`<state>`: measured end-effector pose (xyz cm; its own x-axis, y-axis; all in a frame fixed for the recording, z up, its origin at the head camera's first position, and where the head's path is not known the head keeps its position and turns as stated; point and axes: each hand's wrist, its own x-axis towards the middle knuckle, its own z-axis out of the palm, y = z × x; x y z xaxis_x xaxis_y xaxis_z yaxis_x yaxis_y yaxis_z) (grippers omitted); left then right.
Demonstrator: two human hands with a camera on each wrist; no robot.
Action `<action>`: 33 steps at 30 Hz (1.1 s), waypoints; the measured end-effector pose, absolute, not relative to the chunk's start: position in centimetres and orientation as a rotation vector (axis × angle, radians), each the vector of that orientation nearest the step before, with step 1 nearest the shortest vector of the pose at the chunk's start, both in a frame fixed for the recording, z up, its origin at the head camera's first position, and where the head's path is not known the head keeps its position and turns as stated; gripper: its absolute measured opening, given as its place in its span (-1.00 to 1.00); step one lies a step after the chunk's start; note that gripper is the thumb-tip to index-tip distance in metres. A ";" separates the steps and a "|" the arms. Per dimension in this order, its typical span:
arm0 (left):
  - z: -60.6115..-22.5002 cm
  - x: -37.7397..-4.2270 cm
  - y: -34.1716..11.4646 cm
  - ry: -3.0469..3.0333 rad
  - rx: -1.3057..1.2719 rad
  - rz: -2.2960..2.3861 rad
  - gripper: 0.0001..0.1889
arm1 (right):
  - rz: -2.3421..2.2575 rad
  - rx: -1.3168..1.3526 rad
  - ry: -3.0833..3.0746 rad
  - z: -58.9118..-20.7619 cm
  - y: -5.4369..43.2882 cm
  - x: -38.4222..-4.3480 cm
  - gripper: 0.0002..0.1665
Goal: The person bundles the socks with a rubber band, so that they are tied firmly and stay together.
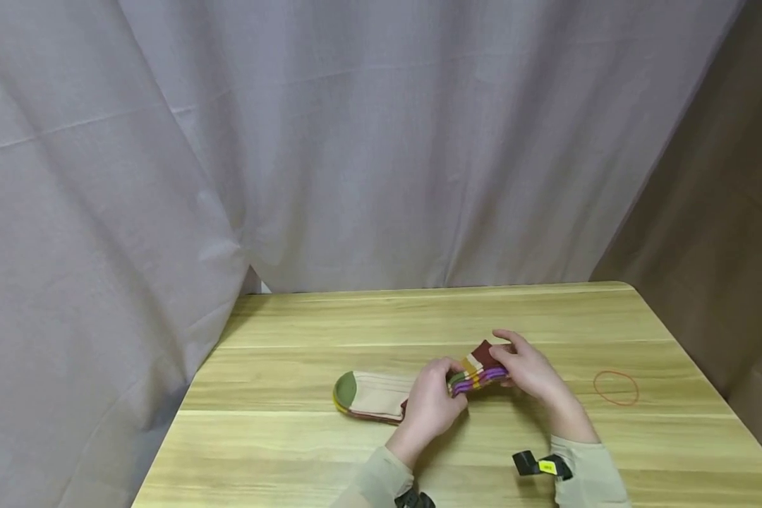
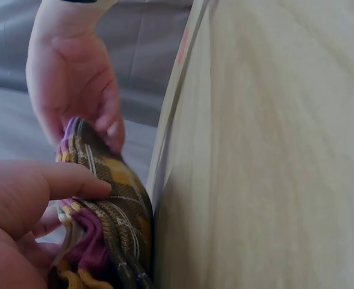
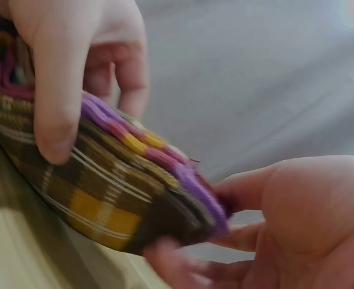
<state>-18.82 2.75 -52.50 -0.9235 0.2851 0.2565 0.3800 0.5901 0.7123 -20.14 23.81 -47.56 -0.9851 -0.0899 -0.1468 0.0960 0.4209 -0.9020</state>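
A stack of multicoloured socks (image 1: 478, 367) is tilted up above the table, with maroon, purple, yellow and brown plaid layers. My left hand (image 1: 433, 396) grips it near the middle, thumb pressed on the plaid side (image 3: 105, 174). At the raised right end, my right hand (image 1: 532, 370) pinches the stack between thumb and fingers, as the right wrist view shows. Left of my left hand lie cream socks with a green toe (image 1: 377, 394), over yellow and maroon layers. My left hand hides whether these join the held stack.
An orange-red rubber band (image 1: 638, 389) lies on the wood-grain table (image 1: 279, 451), right of my right hand. Grey curtains (image 1: 381, 176) hang behind the table and along its left side. A black strap (image 1: 546, 466) is around the right wrist.
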 end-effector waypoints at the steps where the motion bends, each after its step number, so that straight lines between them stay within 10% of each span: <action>1: -52.5 -18.9 2.7 -2.694 -0.561 -1.270 -0.60 | -1.546 -0.002 2.541 -47.5 24.2 -20.0 -0.27; 33: -52.2 -19.4 2.0 -2.700 -0.504 -1.430 -0.71 | -0.854 0.147 2.884 -50.8 40.4 -16.0 -0.42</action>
